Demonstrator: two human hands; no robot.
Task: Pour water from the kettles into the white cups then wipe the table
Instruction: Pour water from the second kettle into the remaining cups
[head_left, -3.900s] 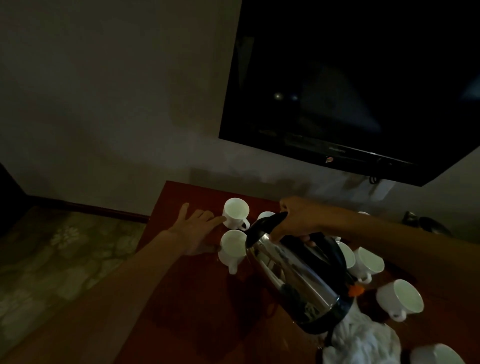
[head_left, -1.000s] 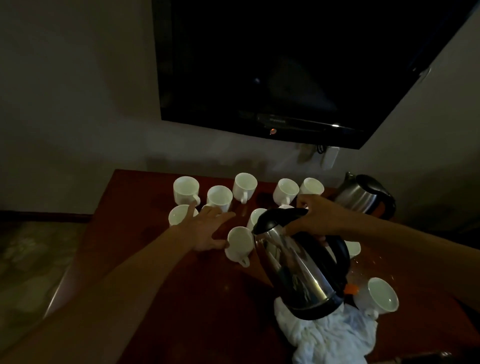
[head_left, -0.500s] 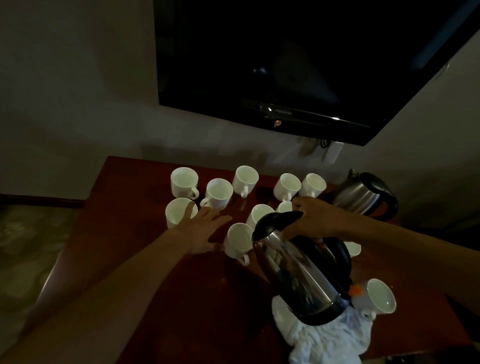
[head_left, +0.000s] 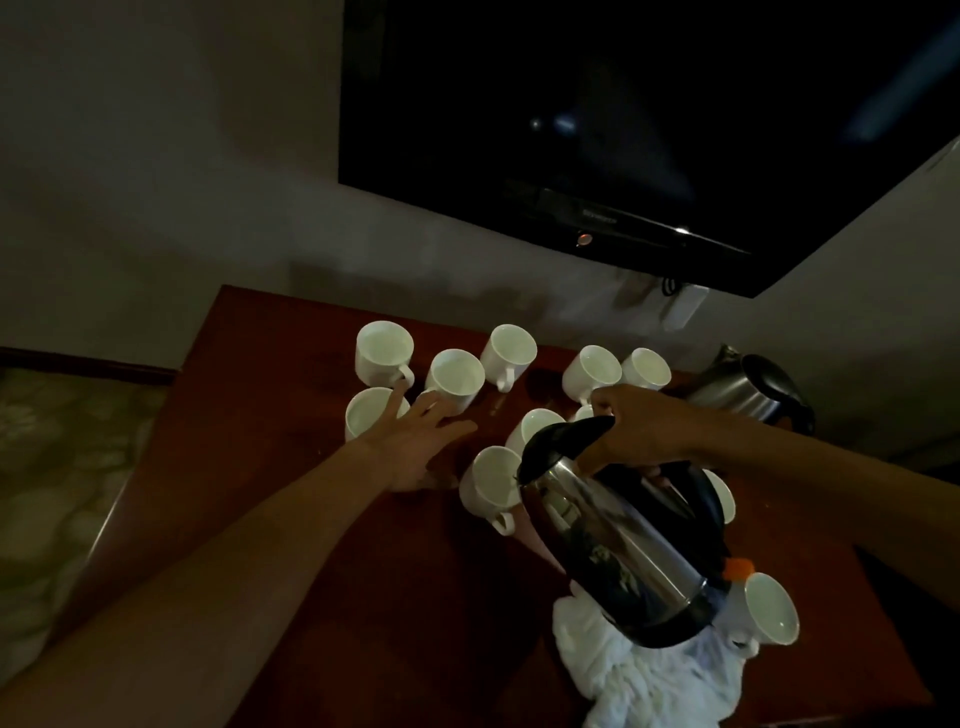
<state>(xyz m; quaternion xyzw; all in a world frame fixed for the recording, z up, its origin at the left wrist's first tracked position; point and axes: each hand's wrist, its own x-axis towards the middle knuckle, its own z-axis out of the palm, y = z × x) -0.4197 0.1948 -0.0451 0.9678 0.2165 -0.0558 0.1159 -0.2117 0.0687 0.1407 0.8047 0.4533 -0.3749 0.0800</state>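
Note:
My right hand (head_left: 641, 431) grips the black handle of a steel kettle (head_left: 618, 540), tilted with its spout over a white cup (head_left: 491, 486) near the table's middle. My left hand (head_left: 415, 441) lies flat on the reddish table (head_left: 270, 467), fingers spread, just left of that cup and touching another white cup (head_left: 454, 376). Several more white cups stand behind them toward the wall. A white cloth (head_left: 654, 680) lies crumpled under the kettle at the front right.
A second steel kettle (head_left: 748, 392) stands at the back right by the wall. One white cup (head_left: 771, 608) sits at the right beside the cloth. A dark television (head_left: 623, 114) hangs above the table. Patterned floor lies to the left.
The view has shifted since one second ago. The kettle stays tilted over the same middle cup, and my left hand remains flat beside it.

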